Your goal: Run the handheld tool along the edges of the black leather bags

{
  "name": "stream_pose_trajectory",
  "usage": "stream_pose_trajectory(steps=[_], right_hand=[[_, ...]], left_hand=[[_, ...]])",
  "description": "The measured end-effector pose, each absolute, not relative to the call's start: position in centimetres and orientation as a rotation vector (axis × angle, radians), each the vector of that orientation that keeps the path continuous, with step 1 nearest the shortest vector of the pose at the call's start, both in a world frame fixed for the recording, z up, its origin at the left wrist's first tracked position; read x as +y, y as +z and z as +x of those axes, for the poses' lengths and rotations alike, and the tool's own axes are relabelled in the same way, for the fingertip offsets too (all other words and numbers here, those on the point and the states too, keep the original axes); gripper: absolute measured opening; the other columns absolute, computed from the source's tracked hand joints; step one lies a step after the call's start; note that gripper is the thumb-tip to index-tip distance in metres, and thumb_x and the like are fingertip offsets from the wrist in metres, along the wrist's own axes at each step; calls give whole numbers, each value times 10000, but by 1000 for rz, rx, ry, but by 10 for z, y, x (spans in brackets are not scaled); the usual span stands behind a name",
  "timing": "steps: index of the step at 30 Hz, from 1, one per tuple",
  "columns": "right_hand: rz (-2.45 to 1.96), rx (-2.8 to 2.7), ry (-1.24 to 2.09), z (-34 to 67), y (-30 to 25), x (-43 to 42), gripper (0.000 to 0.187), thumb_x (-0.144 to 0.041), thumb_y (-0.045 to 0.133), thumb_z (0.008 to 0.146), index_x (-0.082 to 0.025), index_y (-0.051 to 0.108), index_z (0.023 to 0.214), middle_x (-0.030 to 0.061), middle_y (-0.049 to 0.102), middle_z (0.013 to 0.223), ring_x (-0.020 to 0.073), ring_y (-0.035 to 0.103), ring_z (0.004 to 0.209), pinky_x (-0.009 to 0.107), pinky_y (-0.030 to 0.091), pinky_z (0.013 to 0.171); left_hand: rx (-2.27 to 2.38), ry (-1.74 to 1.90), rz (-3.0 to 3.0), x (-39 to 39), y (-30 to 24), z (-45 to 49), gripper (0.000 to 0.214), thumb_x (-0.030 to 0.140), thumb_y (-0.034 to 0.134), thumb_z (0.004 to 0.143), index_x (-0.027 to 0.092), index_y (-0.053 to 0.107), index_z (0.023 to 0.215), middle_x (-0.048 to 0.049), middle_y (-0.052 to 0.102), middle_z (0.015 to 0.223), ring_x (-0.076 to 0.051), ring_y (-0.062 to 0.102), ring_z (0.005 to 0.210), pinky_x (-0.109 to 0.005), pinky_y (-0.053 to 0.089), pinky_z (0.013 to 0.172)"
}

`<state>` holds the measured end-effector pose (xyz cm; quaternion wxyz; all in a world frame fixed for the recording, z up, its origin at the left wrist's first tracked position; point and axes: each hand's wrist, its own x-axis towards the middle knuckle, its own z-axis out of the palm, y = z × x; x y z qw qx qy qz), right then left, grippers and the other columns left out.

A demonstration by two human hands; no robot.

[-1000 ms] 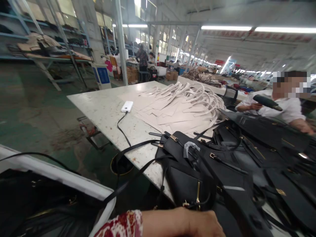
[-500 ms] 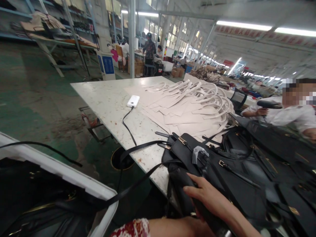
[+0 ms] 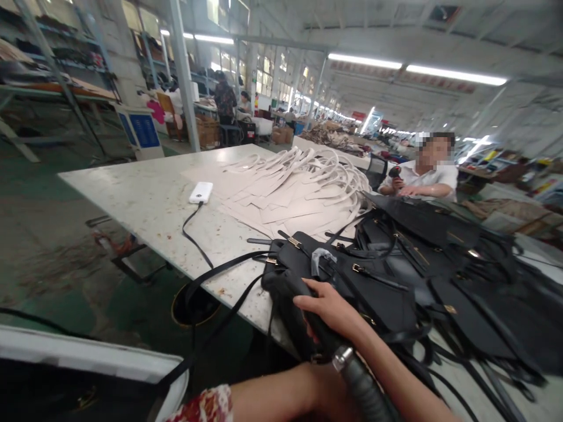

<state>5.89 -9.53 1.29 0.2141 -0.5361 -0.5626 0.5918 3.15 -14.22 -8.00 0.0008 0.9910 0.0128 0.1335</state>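
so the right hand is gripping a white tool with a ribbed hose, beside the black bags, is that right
Not white: the head view shows that the tool is black. The right hand does grip it, with its ribbed hose, beside the black bags.

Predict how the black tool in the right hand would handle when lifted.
The black tool in the right hand probably keeps its shape: its casing looks smooth and solid. The ribbed section below the metal collar may flex, given its corrugations.

On the table (image 3: 145, 190) — bags (image 3: 382, 293) at near right, panels (image 3: 294, 205) behind them, device (image 3: 201, 192) by the panels' left edge. At near left, a bin (image 3: 88, 351) — beyond the bags, a co-worker (image 3: 442, 180).
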Motion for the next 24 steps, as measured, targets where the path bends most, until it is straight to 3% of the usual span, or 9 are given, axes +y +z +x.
stream_pose_trajectory(steps=[2,4,8,15,19,24], right_hand=[[-1471,-1513,1618,87,35,-124,422,-267,542,725,-224,466,1137,-64,523,527,98,506,353,180,399,332],[-1530,-1369,1543,121,53,-157,533,-228,588,706,-238,405,1206,-65,555,554,79,493,375,157,369,352],[-1598,-1090,1396,179,55,-222,666,-327,588,734,-240,247,1298,-61,570,464,118,492,385,202,378,382],[-1708,-706,1314,208,7,-290,780,-443,554,734,-200,109,1327,-43,580,483,160,512,429,265,417,429],[-1710,-776,1403,199,-4,-303,748,-455,528,743,-159,161,1323,-38,562,468,156,517,425,246,411,412],[-1622,-917,1585,181,-8,-274,638,-369,550,729,-219,281,1288,-57,546,499,127,527,389,200,419,356]], left_hand=[[-255,510,3049,-145,-64,16,224,296,572,691,213,596,897,11,576,1057,-187,432,1073,-276,399,859],[-294,628,2957,-151,-51,-5,172,252,498,766,206,567,917,7,592,978,-161,469,991,-305,338,924],[-179,610,2912,-167,-50,-51,118,165,433,823,170,538,768,29,538,653,-105,492,714,-297,334,858],[97,791,2883,-189,-68,-75,133,161,407,834,155,537,806,11,538,680,-115,502,746,-291,298,817],[198,900,2880,-197,-67,-72,184,137,373,844,159,538,765,14,542,672,-116,507,758,-286,293,807],[321,985,2847,-208,-81,-73,198,132,387,845,174,530,714,33,534,637,-101,510,757,-268,296,803]])
